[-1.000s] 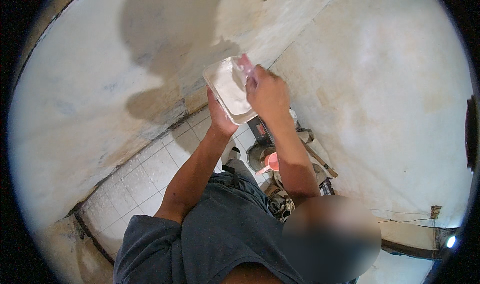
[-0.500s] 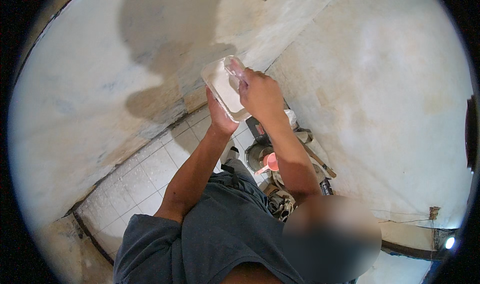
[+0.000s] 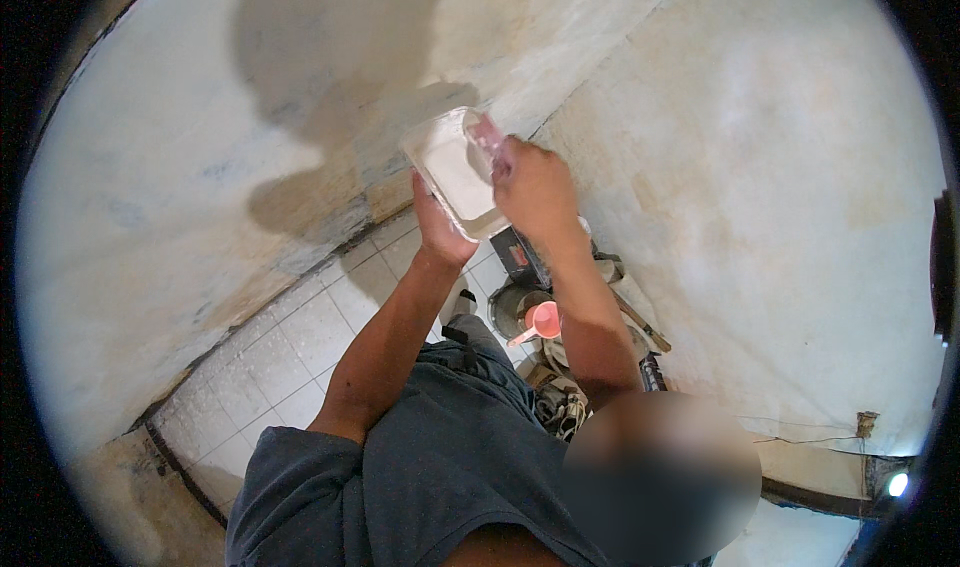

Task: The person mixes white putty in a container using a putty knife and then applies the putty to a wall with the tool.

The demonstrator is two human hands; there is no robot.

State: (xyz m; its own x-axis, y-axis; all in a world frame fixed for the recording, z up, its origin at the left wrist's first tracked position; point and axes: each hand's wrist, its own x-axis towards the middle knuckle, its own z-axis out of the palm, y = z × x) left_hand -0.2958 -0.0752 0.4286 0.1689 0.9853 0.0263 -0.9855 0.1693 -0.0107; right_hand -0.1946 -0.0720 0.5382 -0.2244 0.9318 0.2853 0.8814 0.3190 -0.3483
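Tray (image 3: 487, 227), white, shallow, rounded corners: held up in front of the body, well above the floor (image 3: 285, 352), white paste (image 3: 465, 179) inside. Left grip (image 3: 440, 225): part-curled at the tray's lower left corner, one digit up along the outer side; digits underneath hidden. Left forearm (image 3: 385, 327): raised from the lower edge, slanting up and right, elbow bent. Right grip (image 3: 538, 185): closed, knuckles uppermost, around a pinkish tool (image 3: 484, 133), which leans up and left over the tray's upper right part; tool tip blurred, contact with the paste cannot be told. Right forearm (image 3: 590, 287): steep, slanting up and left, hand at the tray's right side. Below, beside the right forearm: dark bucket (image 3: 503, 312), pink dipper (image 3: 545, 317) over its rim, dark box (image 3: 515, 257), wooden handle (image 3: 650, 329). Surround: two pale, stained walls (image 3: 750, 217); shadow (image 3: 340, 47) on the left one.
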